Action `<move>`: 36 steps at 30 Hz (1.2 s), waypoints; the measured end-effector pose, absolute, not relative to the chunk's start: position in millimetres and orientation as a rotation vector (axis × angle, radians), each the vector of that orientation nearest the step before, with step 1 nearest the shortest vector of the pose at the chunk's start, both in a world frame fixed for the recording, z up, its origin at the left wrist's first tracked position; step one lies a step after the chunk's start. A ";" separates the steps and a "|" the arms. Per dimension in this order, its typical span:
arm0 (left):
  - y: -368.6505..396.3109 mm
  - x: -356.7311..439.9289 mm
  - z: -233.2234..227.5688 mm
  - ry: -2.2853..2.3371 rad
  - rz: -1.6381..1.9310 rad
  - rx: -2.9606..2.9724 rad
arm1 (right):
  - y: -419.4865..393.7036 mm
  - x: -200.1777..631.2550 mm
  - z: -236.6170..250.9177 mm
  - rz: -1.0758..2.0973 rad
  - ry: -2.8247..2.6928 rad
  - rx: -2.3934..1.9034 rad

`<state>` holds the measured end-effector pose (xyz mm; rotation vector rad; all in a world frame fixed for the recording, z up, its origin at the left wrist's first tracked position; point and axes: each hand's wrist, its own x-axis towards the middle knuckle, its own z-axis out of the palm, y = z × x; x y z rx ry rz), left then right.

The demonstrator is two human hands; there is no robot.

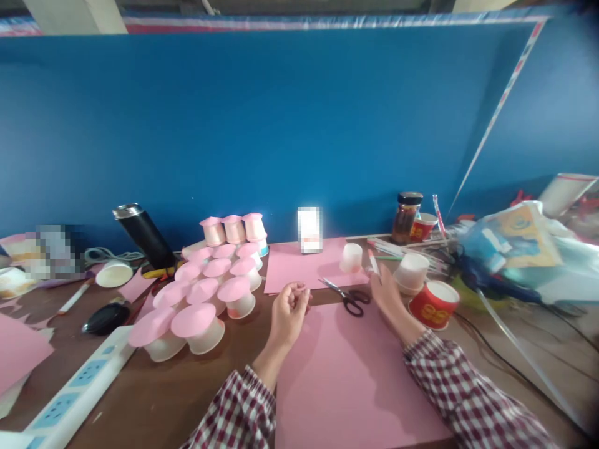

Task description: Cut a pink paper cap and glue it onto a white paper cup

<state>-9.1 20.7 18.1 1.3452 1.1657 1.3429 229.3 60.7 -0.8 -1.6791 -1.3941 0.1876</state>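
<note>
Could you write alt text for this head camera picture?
A person's left hand is curled loosely above a pink sheet, while the right hand holds a pen beside scissors. Pink-topped cups stand to the left.

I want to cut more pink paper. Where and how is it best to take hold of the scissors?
Probably by the black loop handles of the scissors, coming from the right: they lie flat on the pink paper, loops beside the right hand, blades pointing away to the left.
</note>
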 end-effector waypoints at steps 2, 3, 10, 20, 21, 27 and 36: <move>20.2 -9.0 18.7 1.177 1.331 1.370 | 60.9 228.8 -1.4 0.163 -1.374 -1.711; 20.1 -9.0 18.8 1.185 1.326 1.380 | 59.0 227.1 0.1 0.133 -1.380 -1.719; 27.0 -24.5 22.6 1.379 1.296 1.622 | 27.2 205.7 24.6 -0.032 -1.888 -1.769; 26.1 -62.7 33.9 1.970 0.429 2.139 | 13.7 204.0 39.2 0.039 -2.312 -1.881; 25.5 -62.3 32.4 1.962 0.386 2.155 | 13.4 205.5 39.8 0.070 -2.320 -1.850; 25.8 -60.5 29.0 1.888 0.357 2.098 | 16.2 209.4 31.8 0.149 -2.329 -1.729; 31.7 -64.8 26.8 1.835 0.445 2.034 | 24.3 198.9 36.1 0.481 -2.131 -1.493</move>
